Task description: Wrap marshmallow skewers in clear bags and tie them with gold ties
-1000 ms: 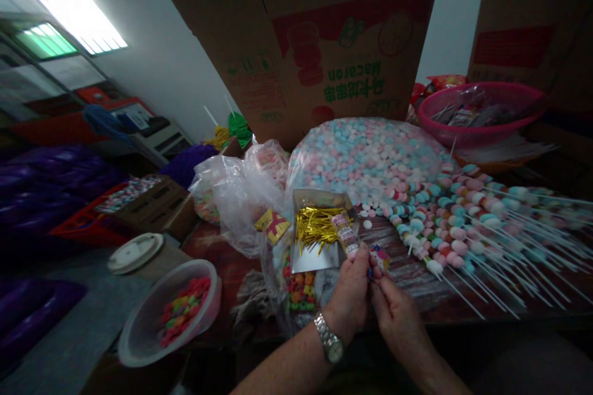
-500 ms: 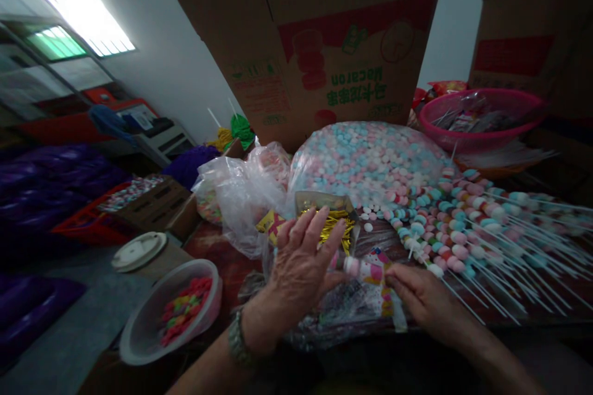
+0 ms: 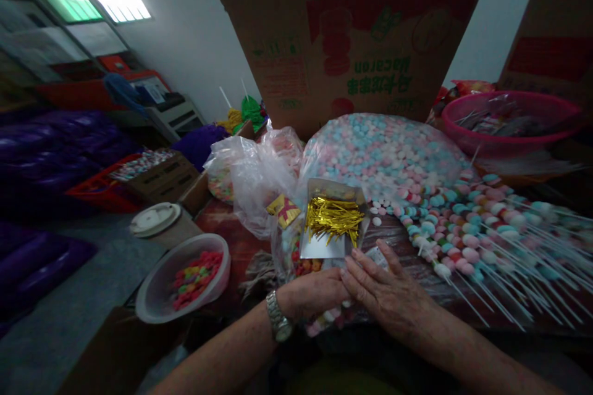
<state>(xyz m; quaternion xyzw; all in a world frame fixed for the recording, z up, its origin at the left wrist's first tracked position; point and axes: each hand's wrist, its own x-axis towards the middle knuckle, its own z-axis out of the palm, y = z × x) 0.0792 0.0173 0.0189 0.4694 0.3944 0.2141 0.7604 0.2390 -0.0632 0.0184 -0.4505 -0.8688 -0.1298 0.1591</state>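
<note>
Where your left hand (image 3: 317,293) meets your right hand (image 3: 386,290), candies (image 3: 319,323) show below.
Pale pink and white, rounded, partly hidden, they're by the near edge of the counter (image 3: 231,247); your right hand's fingers stretch apart, your left hand's grip cannot be told.

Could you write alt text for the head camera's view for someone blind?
A person's left hand and right hand meet in front of a tray of gold strips. Behind lies a plastic bag of pastel pieces; laden skewers fan out at right.
</note>
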